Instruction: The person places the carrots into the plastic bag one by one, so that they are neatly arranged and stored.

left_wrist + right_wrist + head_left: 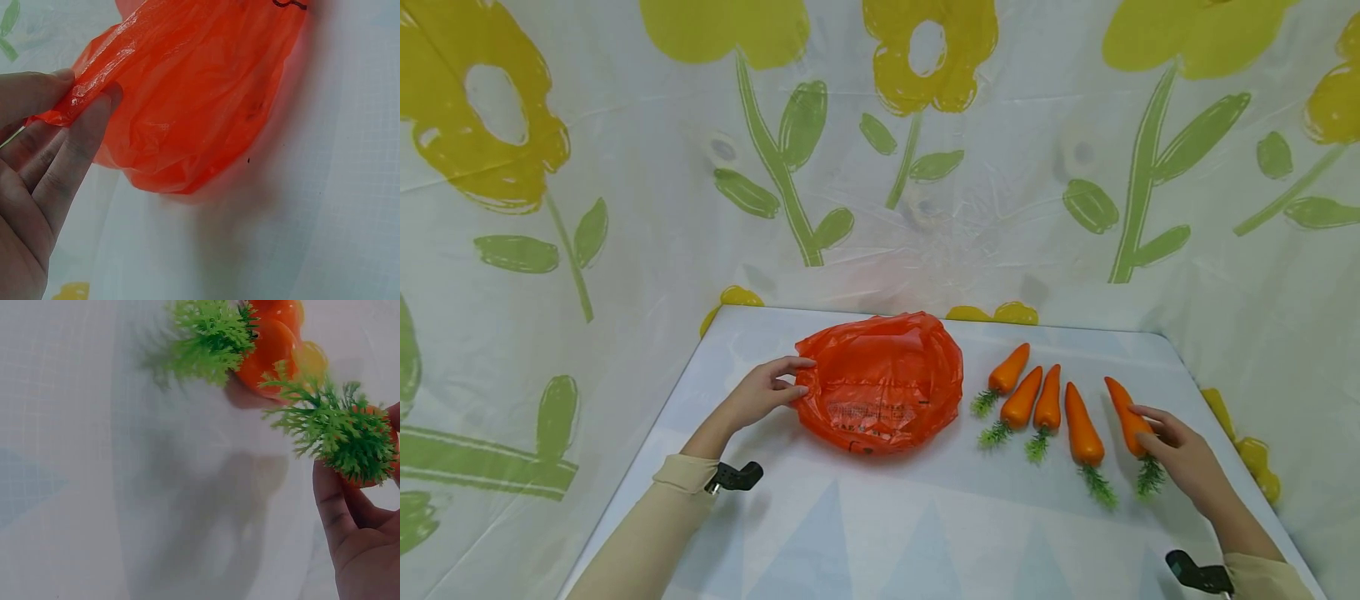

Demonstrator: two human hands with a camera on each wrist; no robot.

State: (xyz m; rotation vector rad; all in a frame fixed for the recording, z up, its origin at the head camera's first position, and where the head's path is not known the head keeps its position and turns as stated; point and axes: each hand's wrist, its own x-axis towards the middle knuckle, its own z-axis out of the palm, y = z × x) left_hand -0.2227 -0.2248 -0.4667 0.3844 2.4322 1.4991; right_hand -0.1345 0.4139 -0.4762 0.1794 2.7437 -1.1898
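A red plastic bag (880,392) lies on the table with its mouth spread wide. My left hand (762,390) pinches the bag's left rim between thumb and fingers; the left wrist view shows the folded film (94,78) between them. At the right, my right hand (1183,454) holds an orange toy carrot (1123,408) by its thick end, the thumb on one side and fingers on the other. Its green leafy top (337,428) points toward the camera in the right wrist view. Whether that carrot touches the table is hard to see.
Several more toy carrots (1082,429) lie in a row between the bag and my right hand, tips pointing away. The white table (880,517) has pale blue triangles. A flower-printed sheet (1000,192) hangs around its back and sides.
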